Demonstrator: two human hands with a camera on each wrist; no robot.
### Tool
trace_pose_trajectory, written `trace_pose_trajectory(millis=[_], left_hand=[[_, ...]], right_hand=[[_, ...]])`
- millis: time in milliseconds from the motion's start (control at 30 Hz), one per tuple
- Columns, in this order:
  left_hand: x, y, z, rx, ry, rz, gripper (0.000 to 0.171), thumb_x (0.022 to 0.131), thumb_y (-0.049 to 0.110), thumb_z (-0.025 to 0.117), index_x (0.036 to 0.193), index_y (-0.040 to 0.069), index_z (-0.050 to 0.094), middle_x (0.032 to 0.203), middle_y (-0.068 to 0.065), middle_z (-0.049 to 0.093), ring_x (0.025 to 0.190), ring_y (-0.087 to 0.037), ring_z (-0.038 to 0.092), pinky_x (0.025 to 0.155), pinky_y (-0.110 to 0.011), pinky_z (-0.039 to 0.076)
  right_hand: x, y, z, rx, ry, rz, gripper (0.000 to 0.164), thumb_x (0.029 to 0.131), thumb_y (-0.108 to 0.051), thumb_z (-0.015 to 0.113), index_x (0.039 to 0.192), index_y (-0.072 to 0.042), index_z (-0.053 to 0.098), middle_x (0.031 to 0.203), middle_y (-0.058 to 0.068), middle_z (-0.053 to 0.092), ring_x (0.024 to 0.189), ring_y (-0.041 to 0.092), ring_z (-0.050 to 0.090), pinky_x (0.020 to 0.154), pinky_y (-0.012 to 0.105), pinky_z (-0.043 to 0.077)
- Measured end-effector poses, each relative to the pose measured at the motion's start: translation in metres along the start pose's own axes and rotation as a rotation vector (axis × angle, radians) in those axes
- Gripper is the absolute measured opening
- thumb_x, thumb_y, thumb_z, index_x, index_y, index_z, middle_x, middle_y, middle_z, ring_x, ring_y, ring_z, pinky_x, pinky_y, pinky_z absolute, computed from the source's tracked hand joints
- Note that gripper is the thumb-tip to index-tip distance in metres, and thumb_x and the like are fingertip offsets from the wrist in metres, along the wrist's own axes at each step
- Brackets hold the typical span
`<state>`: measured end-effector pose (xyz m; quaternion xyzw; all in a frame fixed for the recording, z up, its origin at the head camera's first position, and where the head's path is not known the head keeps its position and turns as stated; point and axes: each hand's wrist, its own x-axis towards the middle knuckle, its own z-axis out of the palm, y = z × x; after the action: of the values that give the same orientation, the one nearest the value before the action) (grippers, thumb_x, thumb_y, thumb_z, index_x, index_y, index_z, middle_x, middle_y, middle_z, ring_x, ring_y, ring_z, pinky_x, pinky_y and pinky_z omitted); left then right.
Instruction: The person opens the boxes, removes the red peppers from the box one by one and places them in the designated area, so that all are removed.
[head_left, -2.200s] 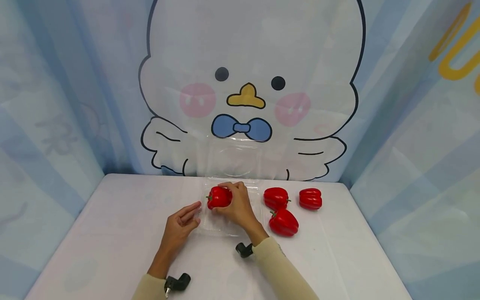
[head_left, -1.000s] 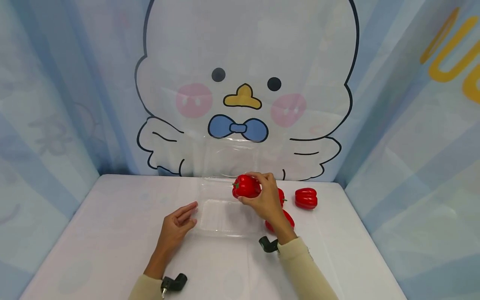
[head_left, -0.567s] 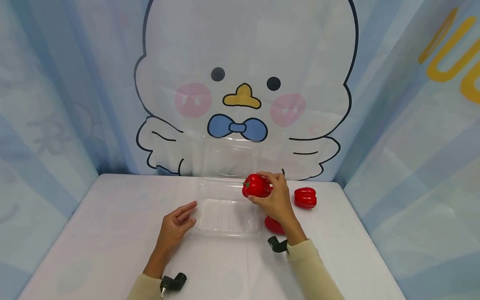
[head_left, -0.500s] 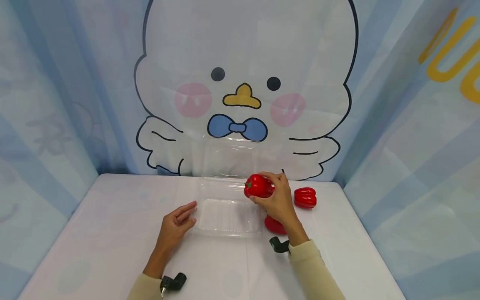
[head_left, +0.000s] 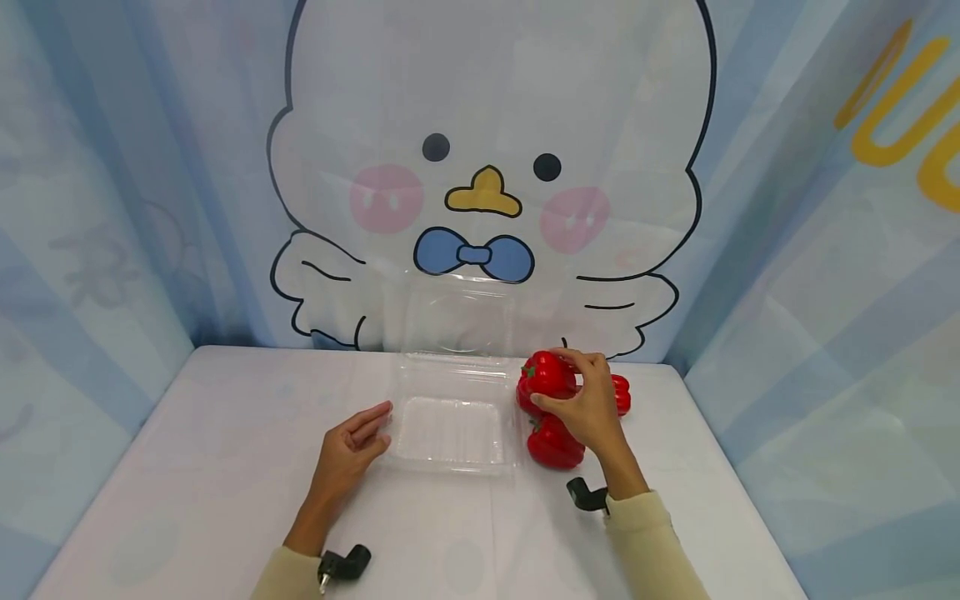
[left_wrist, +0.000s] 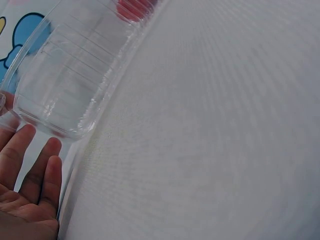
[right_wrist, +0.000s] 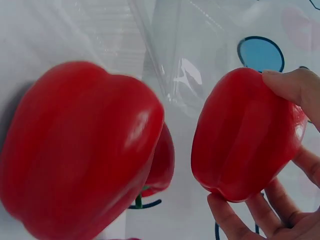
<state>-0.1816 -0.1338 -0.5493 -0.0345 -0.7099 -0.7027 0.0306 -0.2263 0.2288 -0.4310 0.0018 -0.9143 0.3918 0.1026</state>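
Observation:
A red bell pepper (head_left: 551, 371) with a green stem is in my right hand (head_left: 596, 412), pinched between thumb and fingers. The right wrist view shows this held pepper (right_wrist: 245, 135) clear of a big nearer pepper (right_wrist: 75, 150). Under and behind it in the head view, another red pepper (head_left: 527, 402) is mostly hidden. A clear plastic clamshell container (head_left: 450, 429) stands with its lid raised at the back and nothing in its tray. Beside its left edge, my left hand (head_left: 352, 446) has its fingers extended; in the left wrist view the fingertips (left_wrist: 52, 145) are at the container's rim.
Just right of the container, a red pepper (head_left: 557, 446) lies nearest the front. One more pepper (head_left: 622, 395) sits farther right, partly covered by my right hand. The white table (head_left: 450, 533) ends at a printed curtain (head_left: 480, 100) behind the container.
The right hand has lifted the pepper out of the container's tray and carried it right, over the other peppers. The left hand has stayed at the container's left edge.

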Motion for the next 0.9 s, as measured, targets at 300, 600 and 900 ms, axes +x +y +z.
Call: trace_pose_trajectory(millis=[300, 600, 900], left_hand=[[-0.001, 0.003, 0.000, -0.004, -0.005, 0.015, 0.050, 0.098, -0.005, 0.070, 0.147, 0.000, 0.060, 0.154, -0.017, 0.060, 0.143, -0.021, 0.058, 0.104, -0.009, 0.049], [0.000, 0.005, 0.000, -0.011, -0.004, 0.007, 0.050, 0.098, -0.005, 0.069, 0.147, 0.001, 0.060, 0.154, -0.016, 0.060, 0.141, -0.015, 0.059, 0.103, -0.008, 0.049], [0.000, 0.002, 0.000, -0.010, 0.001, 0.008, 0.050, 0.098, -0.005, 0.069, 0.147, 0.000, 0.060, 0.154, -0.019, 0.060, 0.135, -0.001, 0.061, 0.103, -0.008, 0.049]], right_hand=[[-0.005, 0.018, -0.015, -0.023, 0.035, -0.022, 0.080, 0.077, -0.018, 0.096, 0.147, -0.022, 0.059, 0.139, 0.017, 0.051, 0.139, 0.038, 0.049, 0.101, 0.061, 0.060], [-0.010, 0.036, -0.025, -0.027, 0.058, 0.011, 0.079, 0.079, -0.015, 0.094, 0.149, -0.020, 0.058, 0.141, 0.020, 0.049, 0.139, 0.040, 0.047, 0.104, 0.062, 0.058], [-0.018, 0.052, -0.033, -0.047, 0.077, 0.041, 0.078, 0.080, -0.015, 0.093, 0.150, -0.017, 0.058, 0.140, 0.021, 0.049, 0.138, 0.040, 0.047, 0.106, 0.062, 0.056]])
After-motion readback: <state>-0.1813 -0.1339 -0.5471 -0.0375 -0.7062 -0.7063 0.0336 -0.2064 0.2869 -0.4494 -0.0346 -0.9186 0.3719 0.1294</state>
